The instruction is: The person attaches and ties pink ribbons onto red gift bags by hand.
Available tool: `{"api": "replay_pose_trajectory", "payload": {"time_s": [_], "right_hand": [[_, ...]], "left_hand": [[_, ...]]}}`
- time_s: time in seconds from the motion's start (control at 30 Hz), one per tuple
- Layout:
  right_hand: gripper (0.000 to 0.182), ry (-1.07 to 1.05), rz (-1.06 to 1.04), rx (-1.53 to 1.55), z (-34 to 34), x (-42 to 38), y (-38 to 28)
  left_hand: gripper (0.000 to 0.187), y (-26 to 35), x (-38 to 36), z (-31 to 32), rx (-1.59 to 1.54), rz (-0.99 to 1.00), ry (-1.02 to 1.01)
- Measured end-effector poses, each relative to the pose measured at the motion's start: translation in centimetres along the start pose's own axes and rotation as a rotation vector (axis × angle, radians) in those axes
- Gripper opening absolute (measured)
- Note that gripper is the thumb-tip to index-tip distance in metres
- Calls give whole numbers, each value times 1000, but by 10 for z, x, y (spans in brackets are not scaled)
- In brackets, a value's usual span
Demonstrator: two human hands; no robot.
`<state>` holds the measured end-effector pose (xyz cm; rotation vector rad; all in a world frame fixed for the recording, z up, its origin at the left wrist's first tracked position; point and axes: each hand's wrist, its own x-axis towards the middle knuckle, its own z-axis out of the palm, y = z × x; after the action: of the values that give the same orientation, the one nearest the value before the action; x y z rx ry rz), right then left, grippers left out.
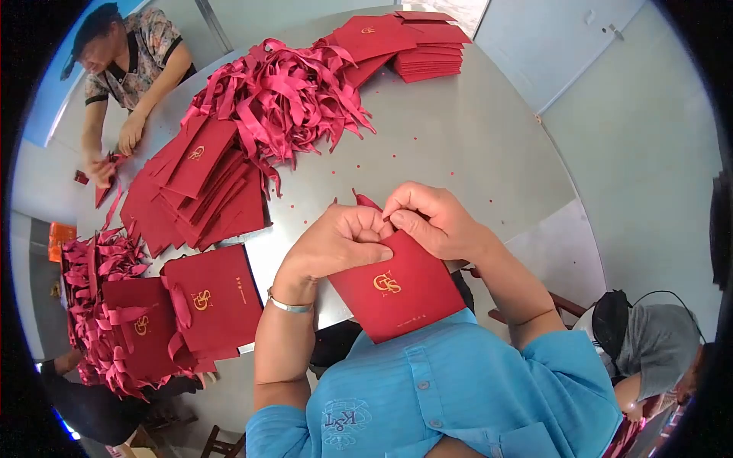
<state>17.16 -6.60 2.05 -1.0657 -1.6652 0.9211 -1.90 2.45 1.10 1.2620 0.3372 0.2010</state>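
A dark red paper gift bag (401,294) with a gold logo is held tilted in front of my chest. My left hand (343,240) is closed on its upper edge, thumb across the front face. At the bag's top corner my right hand (435,217) is closed in a pinch, fingertips close to the left ones. A short length of red ribbon (366,200) stands up behind my left fingers. Part of it seems to run into the right pinch, but the fingers mostly hide that spot.
Loose pink-red ribbons (279,95) are heaped on the grey table (458,145). Flat bags (217,191) pile at left; a neat bag stack (429,61) stands at the back. Ribboned bags (221,298) lie front left. A co-worker (137,69) handles a bag at far left; another person (660,343) sits at right.
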Motion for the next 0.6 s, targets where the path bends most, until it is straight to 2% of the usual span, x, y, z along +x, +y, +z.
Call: {"api": "replay_pose_trajectory", "payload": {"time_s": [0.2,0.33,0.6], "right_hand": [[7,101,11,174,12,-12,6],[8,119,48,110,9,-20,4],[7,133,39,169,15,-23,5]], "left_hand": [[22,-2,0,6,-106,1,-52],[25,5,2,14,-166,-39,-45],[25,-11,2,8,-210,-14,-79]]}}
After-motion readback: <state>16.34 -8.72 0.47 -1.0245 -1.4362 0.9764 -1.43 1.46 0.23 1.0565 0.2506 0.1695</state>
